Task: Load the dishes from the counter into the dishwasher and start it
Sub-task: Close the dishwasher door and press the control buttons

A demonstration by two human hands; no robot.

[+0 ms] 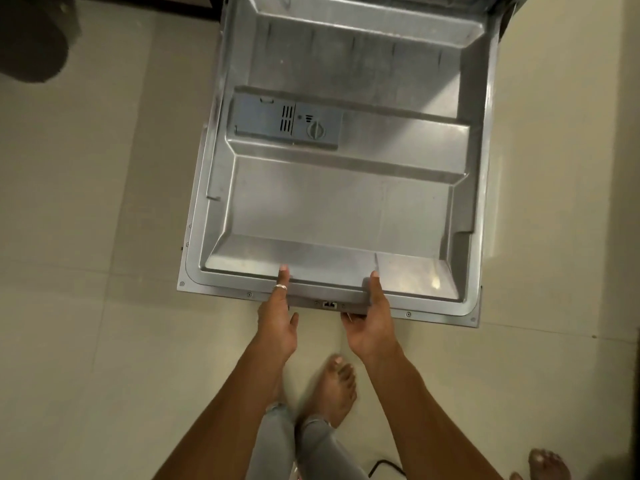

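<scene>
Dishwasher door (346,202) lowered flat; left hand (277,320) and right hand (372,323) grip its near edge, thumbs on top.

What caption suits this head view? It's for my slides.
Both hands, left hand and right hand, hold the open dishwasher door by its front edge.
</scene>
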